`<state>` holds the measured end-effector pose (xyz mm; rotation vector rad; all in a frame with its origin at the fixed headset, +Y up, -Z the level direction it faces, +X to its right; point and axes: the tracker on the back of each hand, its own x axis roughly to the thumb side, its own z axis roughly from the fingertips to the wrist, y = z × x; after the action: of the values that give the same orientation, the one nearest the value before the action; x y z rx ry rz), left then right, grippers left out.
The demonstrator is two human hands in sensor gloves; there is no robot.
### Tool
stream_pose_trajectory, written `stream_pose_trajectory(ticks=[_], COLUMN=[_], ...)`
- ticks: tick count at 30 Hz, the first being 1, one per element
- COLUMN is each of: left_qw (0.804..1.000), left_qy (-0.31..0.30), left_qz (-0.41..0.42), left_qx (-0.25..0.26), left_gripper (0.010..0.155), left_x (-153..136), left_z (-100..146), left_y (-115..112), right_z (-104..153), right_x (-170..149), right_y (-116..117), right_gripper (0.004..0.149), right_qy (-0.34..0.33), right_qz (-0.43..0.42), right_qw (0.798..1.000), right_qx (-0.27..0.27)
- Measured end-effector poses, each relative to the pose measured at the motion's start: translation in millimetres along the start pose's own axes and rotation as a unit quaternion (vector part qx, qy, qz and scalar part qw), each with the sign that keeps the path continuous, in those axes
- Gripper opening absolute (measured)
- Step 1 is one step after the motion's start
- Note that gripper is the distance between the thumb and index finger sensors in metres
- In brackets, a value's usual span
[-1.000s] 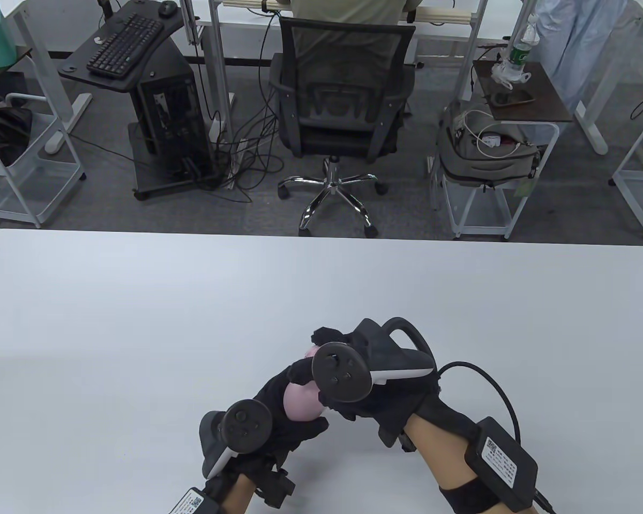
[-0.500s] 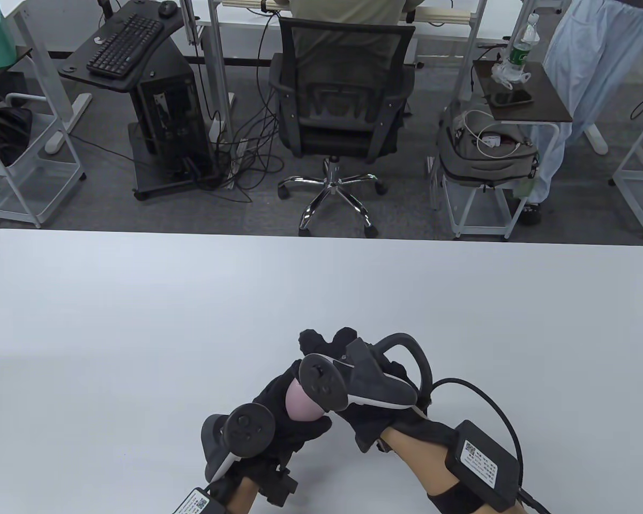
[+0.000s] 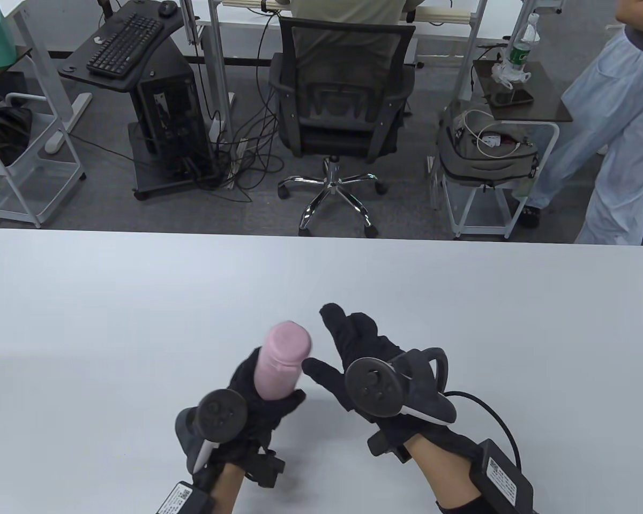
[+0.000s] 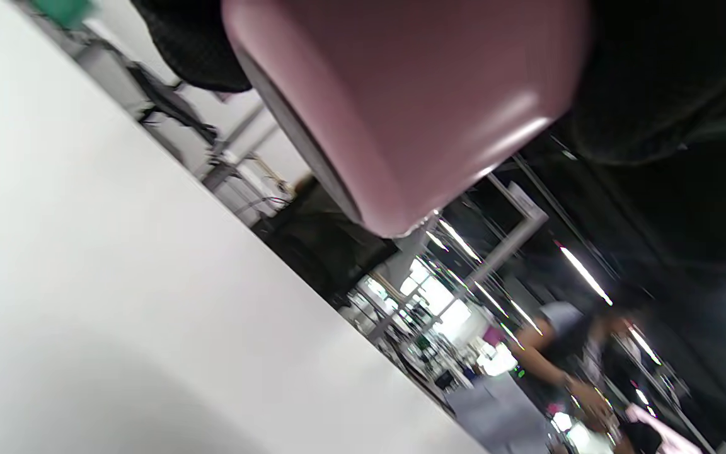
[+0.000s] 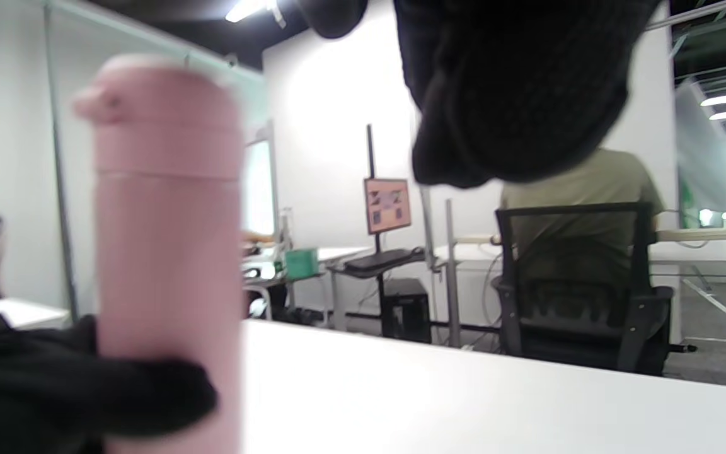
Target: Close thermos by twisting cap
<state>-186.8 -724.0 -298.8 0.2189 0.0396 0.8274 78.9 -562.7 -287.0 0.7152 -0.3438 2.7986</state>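
A pink thermos (image 3: 281, 360) with its pink cap (image 3: 288, 337) on top is held near the table's front middle. My left hand (image 3: 257, 399) grips the thermos body from below and behind. The thermos stands upright in the right wrist view (image 5: 167, 252), with the cap (image 5: 161, 113) seated on it. Its base fills the top of the left wrist view (image 4: 401, 101), above the table surface. My right hand (image 3: 348, 348) is open, fingers spread, just right of the thermos and not touching it.
The white table (image 3: 139, 321) stretches around the hands. Beyond its far edge stand an office chair (image 3: 337, 107), a desk with a keyboard (image 3: 123, 45), carts, and a person (image 3: 605, 134) walking at the right.
My right hand has let go of the cap and drawn away to the right, opening. My left hand has shifted left and raised the thermos upright, so its whole top shows.
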Motion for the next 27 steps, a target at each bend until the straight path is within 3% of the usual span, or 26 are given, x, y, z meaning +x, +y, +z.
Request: stream_pose_trajectory(ticks=[2, 6, 9, 15, 27], left_qw=[0.997, 0.980, 0.956, 0.943, 0.939], left_qy=[0.066, 0.176, 0.244, 0.306, 0.316], left_qz=[0.037, -0.067, -0.141, -0.109, -0.120], left_qx=[0.023, 0.070, 0.084, 0.070, 0.057], left_gripper=[0.124, 0.121, 0.115, 0.125, 0.119], left_x=[-34.2, -96.7, -136.2, -188.1, -192.9], left_z=[-24.6, -65.4, -80.9, -86.3, -84.5], left_y=[30.5, 94.4, 121.3, 117.1, 110.4], right_z=[0.4, -2.6, -2.8, -5.5, -7.3], right_x=[-18.5, -48.3, -62.8, -76.6, -76.8], right_y=[11.4, 47.5, 69.4, 89.5, 102.7], right_gripper=[0.082, 0.080, 0.079, 0.078, 0.077], right_qy=[0.013, 0.042, 0.062, 0.071, 0.068], right_qz=[0.006, -0.005, -0.021, -0.037, -0.028], right_qw=[1.000, 0.997, 0.994, 0.993, 0.992], right_qx=[0.010, 0.064, 0.088, 0.083, 0.098])
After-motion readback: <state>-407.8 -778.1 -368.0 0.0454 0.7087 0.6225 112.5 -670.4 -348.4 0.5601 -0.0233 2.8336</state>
